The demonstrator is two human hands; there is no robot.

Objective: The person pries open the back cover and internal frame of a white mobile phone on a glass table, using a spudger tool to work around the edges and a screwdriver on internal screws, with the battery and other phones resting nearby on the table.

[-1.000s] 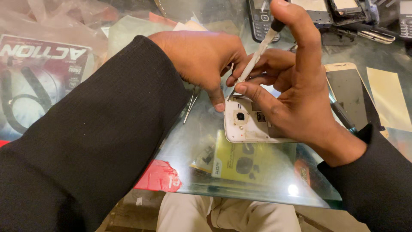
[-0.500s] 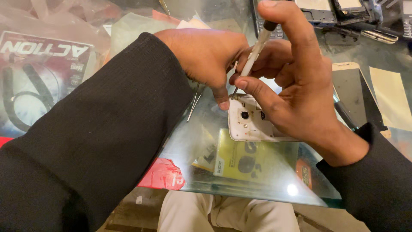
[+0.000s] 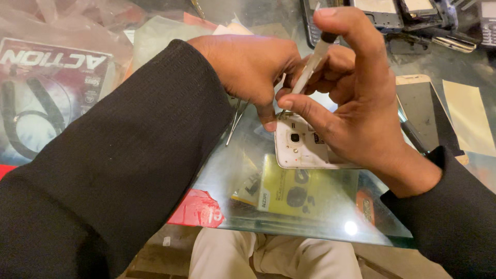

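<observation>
1. The desk [image 3: 227, 170] is a smooth glass sheet with flat paper packets showing through it.
2. A white phone [image 3: 299, 150], rounded at the corners and stripped of its back cover, lies on the glass near the front edge (camera hole facing up).
3. The right hand [image 3: 361, 113] grips a thin pale screwdriver [image 3: 310, 67], tip down at the phone's top edge.
4. The left hand [image 3: 253, 67] curls closed, fingertips pressing the phone's upper corner.
5. Slim metal tweezers [image 3: 235, 121] lie beside it.

White phone frame [image 3: 302, 147], black sleeves [image 3: 129, 155], yellow-green packet [image 3: 305, 191] (under glass)
</observation>
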